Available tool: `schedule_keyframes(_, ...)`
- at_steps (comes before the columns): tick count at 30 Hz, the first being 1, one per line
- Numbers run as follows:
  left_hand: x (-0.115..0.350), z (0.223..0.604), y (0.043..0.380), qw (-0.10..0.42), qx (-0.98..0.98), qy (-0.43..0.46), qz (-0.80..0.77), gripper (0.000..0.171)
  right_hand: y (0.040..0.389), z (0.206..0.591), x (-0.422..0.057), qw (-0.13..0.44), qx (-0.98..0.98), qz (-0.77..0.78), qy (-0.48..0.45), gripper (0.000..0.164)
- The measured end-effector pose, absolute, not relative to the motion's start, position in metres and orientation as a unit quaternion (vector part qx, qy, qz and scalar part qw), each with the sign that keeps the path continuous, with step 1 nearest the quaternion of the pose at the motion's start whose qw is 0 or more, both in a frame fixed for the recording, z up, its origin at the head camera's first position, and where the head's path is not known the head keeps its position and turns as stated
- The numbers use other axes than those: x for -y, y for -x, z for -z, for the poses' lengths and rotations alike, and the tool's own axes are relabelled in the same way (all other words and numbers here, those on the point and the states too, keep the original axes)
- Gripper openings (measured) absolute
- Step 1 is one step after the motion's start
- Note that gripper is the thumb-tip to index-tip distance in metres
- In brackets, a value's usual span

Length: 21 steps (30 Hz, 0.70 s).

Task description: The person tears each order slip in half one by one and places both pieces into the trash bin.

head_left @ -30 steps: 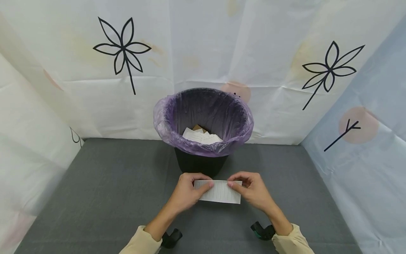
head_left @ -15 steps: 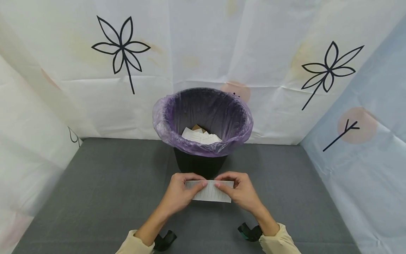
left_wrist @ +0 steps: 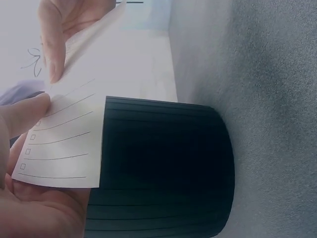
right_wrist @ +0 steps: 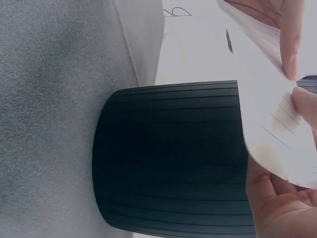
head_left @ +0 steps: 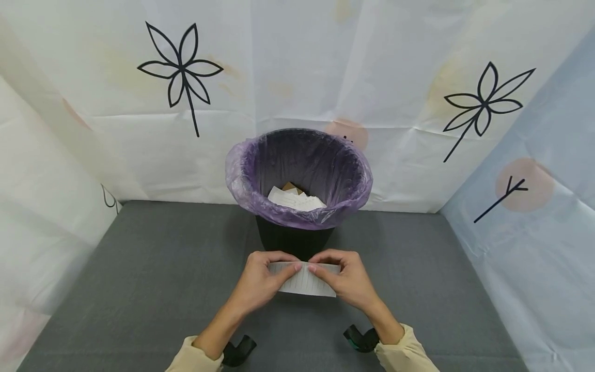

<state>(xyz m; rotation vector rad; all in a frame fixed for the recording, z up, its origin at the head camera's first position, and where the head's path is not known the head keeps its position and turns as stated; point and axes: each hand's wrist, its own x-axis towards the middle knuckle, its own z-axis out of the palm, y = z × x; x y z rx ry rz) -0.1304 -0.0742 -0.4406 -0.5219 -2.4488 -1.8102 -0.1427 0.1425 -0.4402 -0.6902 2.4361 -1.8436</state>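
A small sheet of lined paper (head_left: 304, 283) is held between both hands in front of the bin. My left hand (head_left: 260, 279) pinches its top edge near the middle, thumb on the near face and fingers behind. My right hand (head_left: 346, 276) pinches the same edge close beside it, the two thumb tips nearly meeting. Printed lines and a column of small checkboxes show on the paper (left_wrist: 64, 144) in the left wrist view. From the right wrist, the paper (right_wrist: 270, 124) appears bent between the hands.
A black bin (head_left: 293, 237) with a purple bin liner (head_left: 297, 219) stands just beyond the hands. Inside lie white paper scraps (head_left: 297, 200) and a brown piece (head_left: 290, 187). The grey tabletop (head_left: 162, 268) meets printed fabric walls (head_left: 297, 62) at the back and sides.
Both hands have shifted left with the paper, mostly in the first half second. The right hand has drawn closer to the left along the top edge, and the paper now bends slightly.
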Motion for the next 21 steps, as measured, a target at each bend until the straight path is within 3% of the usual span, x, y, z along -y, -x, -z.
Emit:
schedule_keyframes(10, 0.0761, 0.435, 0.129, 0.03, 0.801, 0.181, 0.57, 0.007, 0.1435, 0.4366, -0.1413, 0.004, -0.79, 0.573, 0.22, 0.004)
schedule_keyframes(21, 0.0769, 0.4304, 0.1306, 0.02, 0.791, 0.176, 0.586, 0.006, 0.1428, 0.4345, -0.1394, -0.048, -0.78, 0.562, 0.272, 0.009)
